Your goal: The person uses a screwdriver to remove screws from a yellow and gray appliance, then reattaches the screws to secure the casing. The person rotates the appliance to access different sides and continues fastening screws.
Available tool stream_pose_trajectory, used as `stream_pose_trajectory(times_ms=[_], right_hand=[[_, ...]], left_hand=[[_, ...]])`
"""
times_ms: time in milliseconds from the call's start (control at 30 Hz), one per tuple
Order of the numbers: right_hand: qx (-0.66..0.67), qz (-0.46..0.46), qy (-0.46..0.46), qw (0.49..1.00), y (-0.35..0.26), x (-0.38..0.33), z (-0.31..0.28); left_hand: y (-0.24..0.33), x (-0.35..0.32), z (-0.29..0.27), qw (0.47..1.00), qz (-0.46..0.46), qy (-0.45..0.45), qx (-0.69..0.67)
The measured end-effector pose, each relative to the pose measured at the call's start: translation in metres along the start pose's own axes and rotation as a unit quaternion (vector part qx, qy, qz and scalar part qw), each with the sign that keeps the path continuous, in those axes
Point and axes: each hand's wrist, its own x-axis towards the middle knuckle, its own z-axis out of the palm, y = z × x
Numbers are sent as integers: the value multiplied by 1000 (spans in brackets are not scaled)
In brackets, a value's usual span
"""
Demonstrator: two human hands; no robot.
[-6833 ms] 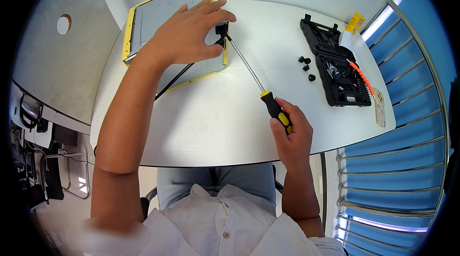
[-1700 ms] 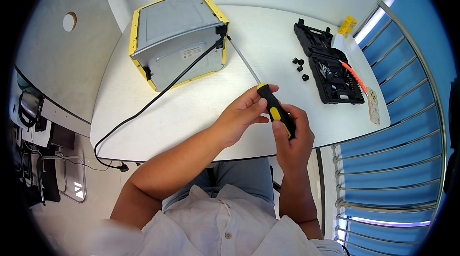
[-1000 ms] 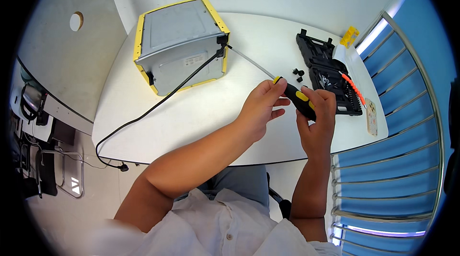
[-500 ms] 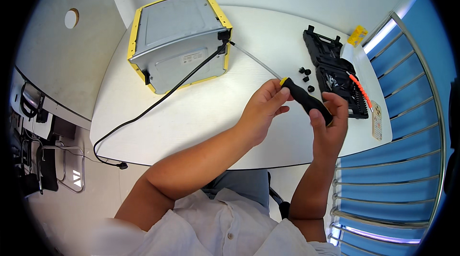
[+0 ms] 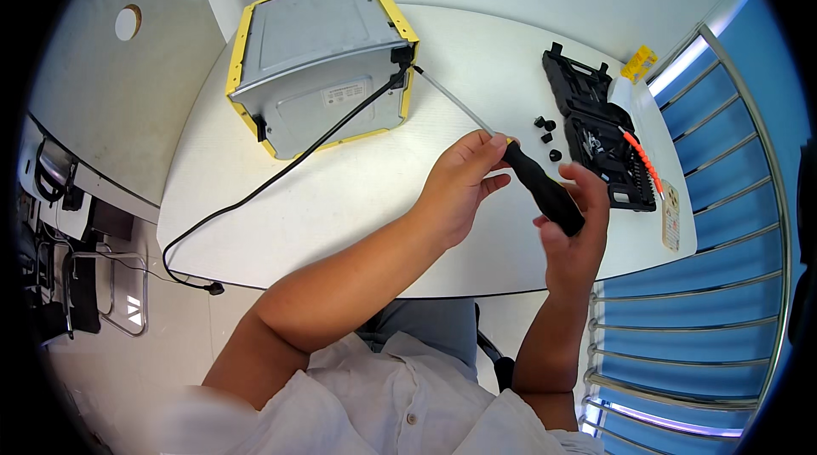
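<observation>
A black-handled screwdriver [image 5: 540, 183] with a long metal shaft slants across the table, its tip at the near right corner of a grey metal appliance [image 5: 315, 34] with yellow edges. Close to where the shaft meets the handle, my left hand [image 5: 464, 178] pinches the screwdriver between thumb and fingers. My right hand [image 5: 583, 217] curls loosely around the butt of the handle, thumb on one side and fingers on the other. From the same corner of the appliance a black power cord [image 5: 281, 172] runs to the table's front edge. The screw or fitting under the tip is too small to make out.
Several small black feet [image 5: 546, 138] lie right of the screwdriver. Beyond them is an open black tool case [image 5: 596, 119] with an orange flexible shaft [image 5: 642, 161] across it. A patterned phone-like slab [image 5: 671, 217] lies by the right edge, near a metal railing [image 5: 740, 114].
The screwdriver's handle has shifted slightly and my right hand's fingers have moved around its butt. My left hand has slid up slightly, covering the handle's yellow collar. The view has shifted a little.
</observation>
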Motion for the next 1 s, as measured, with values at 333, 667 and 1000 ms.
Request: stream_pose_trajectory(times_ms=[333, 667, 1000], right_hand=[[-103, 61, 12, 993, 4, 2, -5], [-146, -86, -11, 985, 5, 4, -6], [-69, 165, 13, 984, -1, 6, -4]], left_hand=[[-2, 0, 3, 1000, 11, 18, -7], [2, 2, -1, 999, 23, 17, 16], [3, 4, -4, 999, 36, -1, -13]])
